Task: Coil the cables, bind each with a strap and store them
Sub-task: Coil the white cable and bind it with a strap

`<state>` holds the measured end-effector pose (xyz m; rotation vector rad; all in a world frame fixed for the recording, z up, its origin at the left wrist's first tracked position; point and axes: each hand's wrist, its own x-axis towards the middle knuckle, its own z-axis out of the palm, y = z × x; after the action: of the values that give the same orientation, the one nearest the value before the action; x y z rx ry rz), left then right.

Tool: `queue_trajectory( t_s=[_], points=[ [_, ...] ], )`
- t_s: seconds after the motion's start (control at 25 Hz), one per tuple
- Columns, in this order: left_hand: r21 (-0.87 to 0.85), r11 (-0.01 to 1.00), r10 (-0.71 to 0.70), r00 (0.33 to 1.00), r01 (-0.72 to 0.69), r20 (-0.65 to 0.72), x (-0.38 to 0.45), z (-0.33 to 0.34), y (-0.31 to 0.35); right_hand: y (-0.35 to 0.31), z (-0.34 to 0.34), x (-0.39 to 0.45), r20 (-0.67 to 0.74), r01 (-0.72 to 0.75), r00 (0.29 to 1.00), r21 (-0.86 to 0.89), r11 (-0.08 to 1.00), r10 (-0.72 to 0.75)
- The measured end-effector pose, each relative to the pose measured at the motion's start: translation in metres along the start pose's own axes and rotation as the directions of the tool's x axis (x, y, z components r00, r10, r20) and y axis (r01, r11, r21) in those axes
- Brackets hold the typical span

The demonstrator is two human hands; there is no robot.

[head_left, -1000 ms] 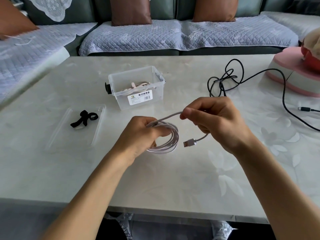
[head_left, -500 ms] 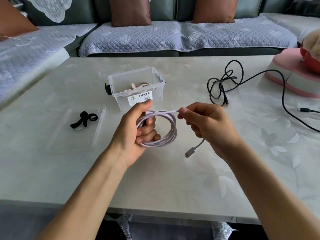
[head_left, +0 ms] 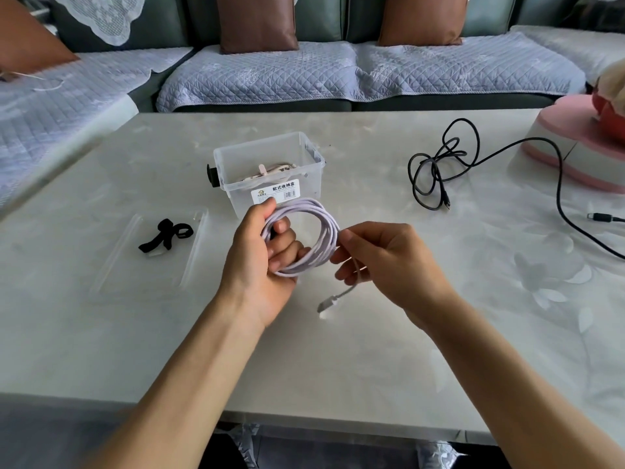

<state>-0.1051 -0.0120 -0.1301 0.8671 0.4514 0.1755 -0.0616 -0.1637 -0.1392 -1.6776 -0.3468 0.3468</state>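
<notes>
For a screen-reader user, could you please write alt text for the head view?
A person's left hand holds a coiled white cable above a pale table while the right hand pinches its loose tail. Behind stands a clear storage box, with black straps to the left and an uncoiled black cable to the right.

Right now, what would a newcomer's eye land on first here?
The white cable, nearly coiled at table centre: the left hand grips the loops, the right hand pinches the loose tail. Behind it stands a clear storage box; a tangled black cable lies far right, a black strap to the left.
</notes>
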Motion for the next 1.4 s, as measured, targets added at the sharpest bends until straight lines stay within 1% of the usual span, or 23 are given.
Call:
queue_trajectory(
  t_s=[0.08,0.2,0.28,0.36,0.44,0.52,0.6,0.68,0.76,0.88,0.96,1.04,1.12,1.16,1.24,1.32,1.4],
  points=[
    [-0.071,0.997,0.008,1.000,-0.010,-0.029,0.002,0.001,-0.003,0.002,0.007,-0.001,-0.011,0.002,1.000,0.015,1.000,-0.002],
    [-0.096,0.993,0.060,0.992,-0.070,-0.109,0.002,0.007,-0.010,0.002,0.015,-0.003,0.014,0.034,0.999,0.060,0.998,-0.035],
    [-0.067,0.991,0.097,0.977,-0.112,-0.192,0.001,0.012,-0.013,0.001,0.018,-0.003,0.037,0.050,0.998,0.081,0.995,-0.053],
    [0.036,0.993,0.121,0.966,-0.116,-0.230,-0.001,0.014,-0.014,0.002,0.018,-0.003,-0.005,0.113,0.994,-0.018,0.993,-0.113],
    [0.145,0.984,0.134,0.970,-0.105,-0.202,-0.001,0.014,-0.016,0.003,0.015,-0.002,-0.067,0.170,0.982,-0.107,0.980,-0.178],
    [0.227,0.967,0.150,0.977,-0.113,-0.151,-0.001,0.013,-0.019,0.003,0.011,-0.001,-0.114,0.204,0.969,-0.130,0.970,-0.219],
    [0.368,0.922,0.173,0.979,-0.121,-0.111,0.000,0.011,-0.024,0.003,0.007,0.001,-0.142,0.226,0.958,-0.171,0.959,-0.250],
    [0.495,0.863,0.155,0.986,-0.105,-0.061,0.001,0.006,-0.026,0.002,0.002,0.003,-0.143,0.240,0.951,-0.226,0.944,-0.276],
    [0.547,0.833,0.104,0.995,-0.083,-0.007,0.000,0.002,-0.024,0.000,-0.003,0.004,-0.110,0.257,0.950,-0.251,0.933,-0.292],
    [0.457,0.886,0.072,0.997,-0.076,0.026,0.000,0.002,-0.016,-0.004,-0.004,0.002,0.041,0.282,0.958,-0.304,0.910,-0.283],
    [0.489,0.868,0.086,0.996,-0.090,0.032,-0.001,0.004,-0.013,-0.003,-0.002,0.001,0.123,0.281,0.959,-0.352,0.893,-0.253],
    [0.562,0.815,0.121,0.990,-0.143,0.076,-0.002,0.006,-0.015,-0.002,-0.002,0.001,0.113,0.262,0.965,-0.334,0.906,-0.237],
    [0.561,0.808,0.174,0.982,-0.182,0.067,-0.001,0.009,-0.017,0.000,-0.002,0.003,0.069,0.224,0.975,-0.236,0.946,-0.213],
    [0.528,0.830,0.198,0.980,-0.182,0.026,0.000,0.010,-0.019,0.001,-0.003,0.004,0.053,0.197,0.980,-0.180,0.964,-0.190],
    [0.387,0.909,0.203,0.975,-0.156,-0.085,0.002,0.013,-0.019,0.003,-0.003,0.005,0.044,0.133,0.991,-0.098,0.986,-0.129],
    [0.239,0.962,0.174,0.970,-0.132,-0.169,0.004,0.014,-0.019,0.003,-0.002,0.006,0.033,0.084,0.996,-0.068,0.994,-0.082],
    [0.142,0.983,0.147,0.965,-0.117,-0.217,0.005,0.015,-0.020,0.003,-0.003,0.007,-0.012,0.057,0.998,-0.060,0.997,-0.058]
  ],
)
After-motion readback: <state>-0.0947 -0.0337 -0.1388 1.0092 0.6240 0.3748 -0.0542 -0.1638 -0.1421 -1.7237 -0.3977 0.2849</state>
